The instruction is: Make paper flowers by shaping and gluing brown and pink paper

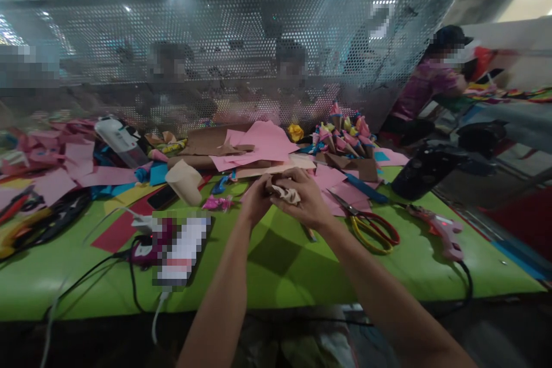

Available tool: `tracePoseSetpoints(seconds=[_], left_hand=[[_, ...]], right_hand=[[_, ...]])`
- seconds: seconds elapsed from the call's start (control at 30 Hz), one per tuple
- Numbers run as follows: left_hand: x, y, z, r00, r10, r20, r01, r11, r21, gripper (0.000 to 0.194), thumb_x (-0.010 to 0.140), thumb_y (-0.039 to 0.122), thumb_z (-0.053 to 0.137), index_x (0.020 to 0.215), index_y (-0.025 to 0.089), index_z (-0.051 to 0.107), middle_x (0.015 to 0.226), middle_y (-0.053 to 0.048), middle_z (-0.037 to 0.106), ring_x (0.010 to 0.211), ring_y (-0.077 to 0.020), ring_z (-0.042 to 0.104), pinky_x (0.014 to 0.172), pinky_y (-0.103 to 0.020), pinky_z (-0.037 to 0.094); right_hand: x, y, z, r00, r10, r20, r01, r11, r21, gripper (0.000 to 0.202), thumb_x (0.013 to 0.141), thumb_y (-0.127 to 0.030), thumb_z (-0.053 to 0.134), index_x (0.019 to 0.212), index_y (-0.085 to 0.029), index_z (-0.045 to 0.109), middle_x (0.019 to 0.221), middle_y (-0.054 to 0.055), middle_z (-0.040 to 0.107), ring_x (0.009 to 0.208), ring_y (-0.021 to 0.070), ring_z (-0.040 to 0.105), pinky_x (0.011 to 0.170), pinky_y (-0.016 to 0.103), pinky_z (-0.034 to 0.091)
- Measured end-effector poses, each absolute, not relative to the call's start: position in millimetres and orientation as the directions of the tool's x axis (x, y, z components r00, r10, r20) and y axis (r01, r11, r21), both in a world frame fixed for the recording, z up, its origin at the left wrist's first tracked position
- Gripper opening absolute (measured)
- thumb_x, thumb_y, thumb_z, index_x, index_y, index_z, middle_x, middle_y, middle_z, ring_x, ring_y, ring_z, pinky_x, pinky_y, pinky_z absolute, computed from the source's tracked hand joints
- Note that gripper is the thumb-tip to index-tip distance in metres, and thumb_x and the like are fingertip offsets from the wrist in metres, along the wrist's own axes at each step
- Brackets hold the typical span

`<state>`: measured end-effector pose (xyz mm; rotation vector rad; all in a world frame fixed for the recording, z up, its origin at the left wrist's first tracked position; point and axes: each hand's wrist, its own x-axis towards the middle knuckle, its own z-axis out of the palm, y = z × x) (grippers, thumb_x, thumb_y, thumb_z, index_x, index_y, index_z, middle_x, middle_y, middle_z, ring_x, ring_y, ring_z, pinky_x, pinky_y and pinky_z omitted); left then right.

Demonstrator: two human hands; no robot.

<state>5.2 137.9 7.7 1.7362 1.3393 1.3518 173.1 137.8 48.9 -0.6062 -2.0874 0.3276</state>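
Note:
Above the green tabletop [276, 282], a crumpled piece of beige and brown paper [288, 194] is held between both hands. My left hand [257, 201] is closed around its left side, and my right hand [308, 195] grips it from the right and above. Fingers cover much of the paper, so its full shape is hidden. Scissors [371, 230] with yellow and red handles lie to the right of my right hand. A crumpled bright pink piece [218, 203] rests left of my left hand, near a beige cone-like roll [185, 182].
Pink sheets [267, 141] and brown paper pile up behind the hands, beside a cluster of small wrapped paper cones [345, 135]. A pink glue gun [448, 236] with a cord lies right. A phone [185, 250] and cables occupy the left. A perforated metal screen [241, 46] stands behind; a person [425, 86] sits beyond.

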Motion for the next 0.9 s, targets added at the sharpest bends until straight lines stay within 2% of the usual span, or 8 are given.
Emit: tracePoseSetpoints(seconds=[0.1, 0.23, 0.33, 0.5, 0.63, 0.77, 0.9], left_hand=[[6.3, 135.8, 10.7, 0.026, 0.911, 0.411, 0.258, -0.403, 0.878, 0.014, 0.07, 0.018, 0.064, 0.083, 0.019, 0.06, 0.085, -0.001, 0.061, 0.083, -0.0166, 0.056, 0.078, -0.027, 0.047], [7.9, 135.6, 12.5, 0.001, 0.923, 0.386, 0.273, -0.372, 0.887, 0.015, 0.072, 0.024, 0.067, 0.084, 0.019, 0.06, 0.085, 0.0, 0.061, 0.081, -0.0151, 0.054, 0.074, -0.025, 0.046], [9.9, 138.3, 10.1, -0.001, 0.933, 0.359, 0.295, -0.342, 0.892, 0.016, 0.07, 0.026, 0.07, 0.077, 0.019, 0.058, 0.082, 0.0, 0.06, 0.08, -0.0148, 0.053, 0.072, -0.025, 0.046], [12.6, 140.7, 7.4, 0.03, 0.922, 0.386, 0.351, -0.371, 0.86, 0.028, 0.067, 0.028, 0.072, 0.064, 0.02, 0.045, 0.067, 0.005, 0.045, 0.067, -0.0115, 0.042, 0.062, -0.023, 0.04], [12.2, 140.1, 8.2, 0.05, 0.914, 0.402, 0.354, -0.392, 0.849, 0.034, 0.068, 0.029, 0.07, 0.062, 0.021, 0.038, 0.067, 0.005, 0.041, 0.066, -0.0116, 0.038, 0.063, -0.024, 0.037], [11.5, 138.5, 8.2, 0.045, 0.935, 0.352, 0.289, -0.349, 0.891, 0.022, 0.068, 0.026, 0.067, 0.069, 0.02, 0.045, 0.071, 0.004, 0.044, 0.07, -0.012, 0.041, 0.067, -0.024, 0.038], [12.7, 133.3, 11.7, 0.048, 0.929, 0.367, 0.267, -0.366, 0.891, 0.019, 0.07, 0.025, 0.066, 0.07, 0.019, 0.048, 0.07, 0.005, 0.045, 0.07, -0.0116, 0.041, 0.067, -0.024, 0.036]], right_hand=[[175.0, 136.2, 49.7, -0.435, 0.584, 0.685, 0.2, 0.804, -0.56, 0.029, 0.084, -0.039, 0.068, 0.109, -0.023, 0.066, 0.106, 0.008, 0.065, 0.1, 0.0246, 0.06, 0.087, 0.038, 0.049], [174.9, 139.6, 43.5, -0.297, 0.683, 0.667, 0.128, 0.721, -0.682, 0.017, 0.092, -0.032, 0.056, 0.104, -0.024, 0.064, 0.1, 0.004, 0.067, 0.094, 0.0222, 0.062, 0.083, 0.035, 0.05], [173.3, 142.7, 39.7, -0.183, 0.668, 0.721, 0.223, 0.743, -0.631, 0.01, 0.089, -0.027, 0.059, 0.092, -0.024, 0.068, 0.092, 0.005, 0.064, 0.09, 0.0227, 0.061, 0.08, 0.035, 0.05], [172.1, 141.4, 39.2, -0.152, 0.612, 0.776, 0.36, 0.766, -0.533, 0.014, 0.085, -0.015, 0.062, 0.086, -0.025, 0.072, 0.084, 0.004, 0.064, 0.077, 0.0207, 0.059, 0.067, 0.032, 0.048], [171.0, 139.3, 39.1, -0.189, 0.59, 0.785, 0.427, 0.769, -0.475, 0.015, 0.083, -0.013, 0.063, 0.084, -0.025, 0.071, 0.083, 0.004, 0.071, 0.081, 0.0235, 0.061, 0.076, 0.037, 0.048], [171.2, 138.4, 40.7, -0.303, 0.561, 0.771, 0.4, 0.809, -0.431, 0.017, 0.086, -0.017, 0.062, 0.092, -0.026, 0.075, 0.089, 0.005, 0.074, 0.085, 0.0239, 0.062, 0.082, 0.039, 0.046], [175.1, 137.9, 45.0, -0.375, 0.535, 0.757, 0.379, 0.834, -0.401, 0.024, 0.088, -0.022, 0.058, 0.101, -0.027, 0.077, 0.099, 0.007, 0.07, 0.094, 0.0249, 0.06, 0.084, 0.041, 0.045]])
